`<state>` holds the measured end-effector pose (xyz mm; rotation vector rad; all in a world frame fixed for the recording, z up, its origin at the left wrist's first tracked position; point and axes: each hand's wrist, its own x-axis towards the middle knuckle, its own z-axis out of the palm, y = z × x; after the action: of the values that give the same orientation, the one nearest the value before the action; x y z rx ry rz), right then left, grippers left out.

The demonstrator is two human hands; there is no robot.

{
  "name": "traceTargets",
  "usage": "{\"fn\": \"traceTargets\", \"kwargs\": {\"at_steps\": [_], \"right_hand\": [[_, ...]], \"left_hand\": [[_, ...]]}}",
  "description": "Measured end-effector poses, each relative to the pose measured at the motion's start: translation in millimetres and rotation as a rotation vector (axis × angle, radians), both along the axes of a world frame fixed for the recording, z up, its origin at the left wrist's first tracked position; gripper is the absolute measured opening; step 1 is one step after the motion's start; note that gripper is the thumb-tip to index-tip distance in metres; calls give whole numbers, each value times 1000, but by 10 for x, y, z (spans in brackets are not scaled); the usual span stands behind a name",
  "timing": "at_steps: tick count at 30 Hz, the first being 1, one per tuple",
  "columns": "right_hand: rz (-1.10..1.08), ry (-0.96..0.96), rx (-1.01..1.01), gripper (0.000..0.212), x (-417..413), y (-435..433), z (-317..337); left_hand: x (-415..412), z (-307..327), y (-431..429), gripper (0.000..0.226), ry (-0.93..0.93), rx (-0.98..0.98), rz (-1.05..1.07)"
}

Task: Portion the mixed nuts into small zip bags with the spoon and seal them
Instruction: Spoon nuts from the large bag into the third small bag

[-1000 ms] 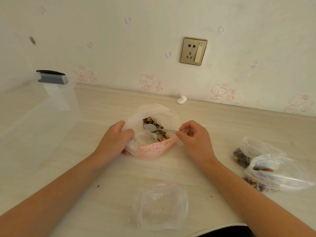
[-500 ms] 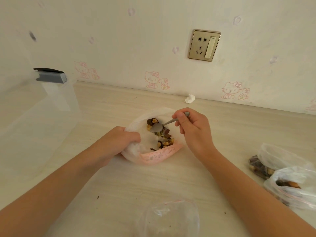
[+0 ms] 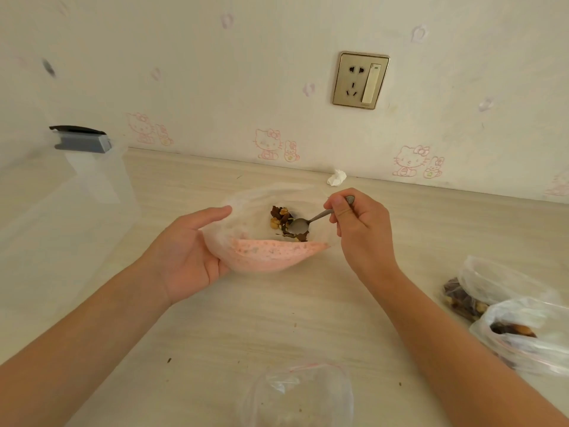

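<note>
Scooping: the right hand (image 3: 360,229) pinches the slim metal spoon (image 3: 300,224) among the mixed nuts (image 3: 281,217). The flat-fingered left hand (image 3: 187,251) cradles the pink-printed plastic bag (image 3: 271,254). Next, probably, a level lift toward the empty clear zip bag (image 3: 298,392).

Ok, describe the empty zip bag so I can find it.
From the wall socket, come straight down past the open nut bag to the near edge of the table. The small clear zip bag lies there; unlike the two bags at right, it holds no nuts.
</note>
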<state>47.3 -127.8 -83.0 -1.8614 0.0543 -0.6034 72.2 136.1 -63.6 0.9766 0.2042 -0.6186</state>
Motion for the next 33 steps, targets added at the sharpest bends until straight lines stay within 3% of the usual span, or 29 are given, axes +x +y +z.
{"fn": "traceTargets", "kwargs": {"at_steps": [5, 10, 12, 14, 16, 21, 27, 30, 33], "right_hand": [[-39, 12, -18, 27, 13, 11, -21], [-63, 25, -45, 28, 17, 43, -31], [-65, 28, -49, 28, 15, 45, -27], [-64, 29, -47, 28, 5, 53, -22], [-61, 24, -44, 28, -5, 59, -16], [-48, -18, 62, 27, -56, 51, 59], [217, -135, 303, 28, -183, 106, 174], [338, -67, 243, 28, -200, 141, 169], [350, 8, 55, 26, -201, 184, 131]], "left_hand": [[-159, -111, -86, 56, -112, -216, 255], [-311, -171, -278, 51, -170, -15, 272], [-349, -156, -291, 57, -136, 113, 182], [-389, -110, -286, 59, -115, 270, -40], [-389, -74, -297, 52, -92, 307, -172], [-272, 18, -232, 13, -92, 83, -20], [-143, 169, -110, 17, -105, 45, 41], [-104, 203, -103, 19, -84, -12, 69], [-79, 220, -88, 23, -108, -115, 43]]}}
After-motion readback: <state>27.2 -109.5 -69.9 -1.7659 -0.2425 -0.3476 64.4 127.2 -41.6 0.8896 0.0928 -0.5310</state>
